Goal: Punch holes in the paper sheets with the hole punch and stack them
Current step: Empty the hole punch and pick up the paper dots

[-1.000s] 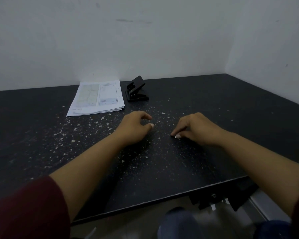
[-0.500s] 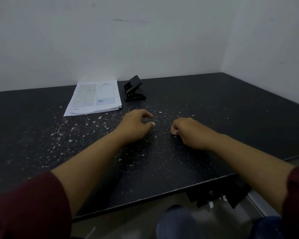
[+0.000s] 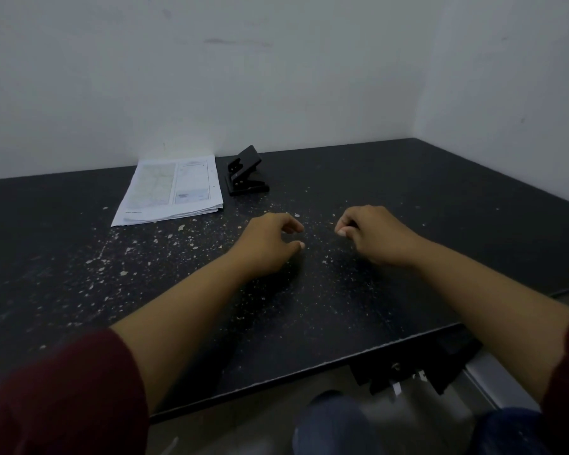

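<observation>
We have two hands on the dark surface, and neither grip holds anything: our left hand lies with fingers loosely curled and a narrow gap between thumb and forefinger, while our right hand, just beside it, has its fingers curled in tighter, their tips near the surface. Beyond the left hand sits one hole punch, black, its lever raised, and touching or just left of the punch lies one stack of printed paper sheets, flat near the wall. Many pale flecks dot the surface between the stack and our left hand.
</observation>
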